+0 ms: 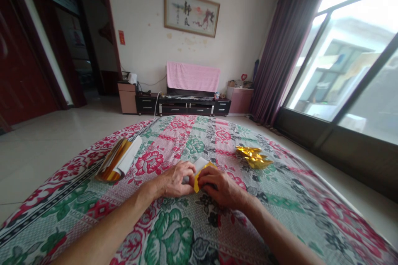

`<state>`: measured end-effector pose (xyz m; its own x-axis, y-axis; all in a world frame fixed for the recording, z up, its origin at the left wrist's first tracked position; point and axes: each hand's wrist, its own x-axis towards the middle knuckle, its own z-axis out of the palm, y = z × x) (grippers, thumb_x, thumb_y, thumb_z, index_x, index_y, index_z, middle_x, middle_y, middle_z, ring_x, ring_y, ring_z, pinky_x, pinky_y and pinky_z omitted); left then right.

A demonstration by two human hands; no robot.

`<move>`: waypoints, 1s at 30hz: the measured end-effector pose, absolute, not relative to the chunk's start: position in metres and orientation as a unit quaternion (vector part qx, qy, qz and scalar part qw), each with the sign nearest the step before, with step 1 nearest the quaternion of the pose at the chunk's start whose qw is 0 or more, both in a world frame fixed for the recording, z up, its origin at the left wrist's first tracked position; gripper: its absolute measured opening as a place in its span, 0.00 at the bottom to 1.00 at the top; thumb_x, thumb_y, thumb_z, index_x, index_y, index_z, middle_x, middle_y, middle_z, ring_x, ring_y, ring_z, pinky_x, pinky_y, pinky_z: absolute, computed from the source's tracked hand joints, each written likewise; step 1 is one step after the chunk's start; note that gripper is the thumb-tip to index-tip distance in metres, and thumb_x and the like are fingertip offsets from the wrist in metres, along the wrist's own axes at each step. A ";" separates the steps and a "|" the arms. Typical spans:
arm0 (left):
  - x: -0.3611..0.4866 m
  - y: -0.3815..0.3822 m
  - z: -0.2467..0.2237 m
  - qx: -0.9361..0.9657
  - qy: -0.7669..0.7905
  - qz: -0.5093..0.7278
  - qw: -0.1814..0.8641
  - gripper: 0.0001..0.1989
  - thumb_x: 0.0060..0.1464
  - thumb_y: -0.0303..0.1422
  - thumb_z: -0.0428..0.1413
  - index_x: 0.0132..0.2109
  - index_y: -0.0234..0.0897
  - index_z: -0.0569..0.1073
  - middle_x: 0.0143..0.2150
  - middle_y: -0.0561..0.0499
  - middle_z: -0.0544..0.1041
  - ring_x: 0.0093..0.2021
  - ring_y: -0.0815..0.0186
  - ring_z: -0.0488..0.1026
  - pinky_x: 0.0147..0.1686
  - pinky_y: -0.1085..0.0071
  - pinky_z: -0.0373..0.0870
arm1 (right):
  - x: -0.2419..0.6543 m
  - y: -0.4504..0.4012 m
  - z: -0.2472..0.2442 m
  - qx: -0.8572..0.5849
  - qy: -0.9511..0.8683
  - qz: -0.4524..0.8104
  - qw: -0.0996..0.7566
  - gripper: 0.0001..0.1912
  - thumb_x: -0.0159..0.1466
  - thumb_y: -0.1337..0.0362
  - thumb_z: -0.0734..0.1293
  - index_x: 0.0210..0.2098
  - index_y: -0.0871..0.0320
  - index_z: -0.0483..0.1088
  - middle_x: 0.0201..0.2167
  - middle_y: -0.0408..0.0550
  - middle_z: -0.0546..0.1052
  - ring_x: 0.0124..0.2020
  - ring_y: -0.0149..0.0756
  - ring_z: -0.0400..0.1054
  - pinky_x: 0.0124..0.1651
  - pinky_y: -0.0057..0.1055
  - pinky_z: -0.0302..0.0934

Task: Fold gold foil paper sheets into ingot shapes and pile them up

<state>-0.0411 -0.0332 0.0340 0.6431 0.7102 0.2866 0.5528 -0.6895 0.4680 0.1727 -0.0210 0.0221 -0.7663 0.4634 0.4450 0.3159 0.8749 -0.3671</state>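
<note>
Between my two hands is a partly folded sheet of gold paper [201, 166] with a white back, low over the flowered cloth. My left hand [178, 178] grips its left side, fingers curled and pressed together. On the gold edge at the right, my right hand [221, 185] pinches the paper with thumb and fingers. The fingers hide part of the folds. Off to the right sit several folded gold paper pieces [254, 158], shiny and pointed. A curled stack of gold and white paper sheets [120, 159] lies to the left.
A patterned tablecloth [168, 232] covers the round table under my arms. Past its far edge stands a low black cabinet [186, 105], with a pink cloth [193, 76] draped over a screen. A purple curtain [280, 49] and large windows are at the right.
</note>
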 end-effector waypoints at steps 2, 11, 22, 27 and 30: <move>-0.042 -0.034 0.035 0.893 0.345 0.229 0.178 0.04 0.45 0.28 0.58 0.32 0.37 0.73 0.44 0.51 0.70 0.45 0.66 0.68 0.50 0.68 0.62 | 0.173 -0.019 0.023 -0.204 -0.934 0.131 0.261 0.11 0.60 0.74 0.60 0.38 0.57 0.71 0.39 0.48 0.71 0.41 0.33 0.66 0.46 0.31 0.62; -0.043 -0.035 0.034 0.889 0.359 0.221 0.182 0.05 0.45 0.29 0.58 0.34 0.38 0.73 0.46 0.51 0.70 0.46 0.65 0.68 0.51 0.68 0.62 | 0.173 -0.028 0.029 -0.221 -0.941 0.105 0.236 0.11 0.64 0.71 0.58 0.39 0.57 0.70 0.39 0.49 0.71 0.41 0.33 0.65 0.45 0.31 0.62; -0.043 -0.035 0.034 0.902 0.339 0.227 0.140 0.04 0.51 0.27 0.53 0.34 0.37 0.73 0.46 0.50 0.71 0.47 0.65 0.67 0.51 0.67 0.61 | 0.170 -0.029 0.033 -0.204 -0.945 0.124 0.225 0.10 0.65 0.69 0.58 0.39 0.57 0.71 0.39 0.48 0.71 0.41 0.32 0.65 0.46 0.31 0.61; -0.043 -0.034 0.030 0.902 0.337 0.240 0.124 0.04 0.52 0.27 0.53 0.35 0.37 0.72 0.46 0.49 0.71 0.46 0.65 0.68 0.50 0.66 0.63 | 0.169 -0.028 0.031 -0.201 -0.946 0.109 0.229 0.10 0.63 0.71 0.59 0.42 0.58 0.69 0.41 0.49 0.71 0.44 0.33 0.64 0.47 0.30 0.60; -0.042 -0.034 0.029 0.900 0.343 0.243 0.120 0.04 0.52 0.26 0.53 0.35 0.37 0.72 0.46 0.49 0.72 0.46 0.65 0.68 0.50 0.66 0.63 | 0.167 -0.030 0.030 -0.212 -0.947 0.086 0.224 0.09 0.63 0.71 0.60 0.40 0.58 0.68 0.39 0.49 0.72 0.43 0.34 0.65 0.47 0.30 0.60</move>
<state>-0.0424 -0.0343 0.0288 0.6474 0.6749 0.3542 0.5580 -0.7362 0.3829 0.1672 -0.0298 0.0296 -0.8098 0.4394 0.3887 0.3623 0.8957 -0.2578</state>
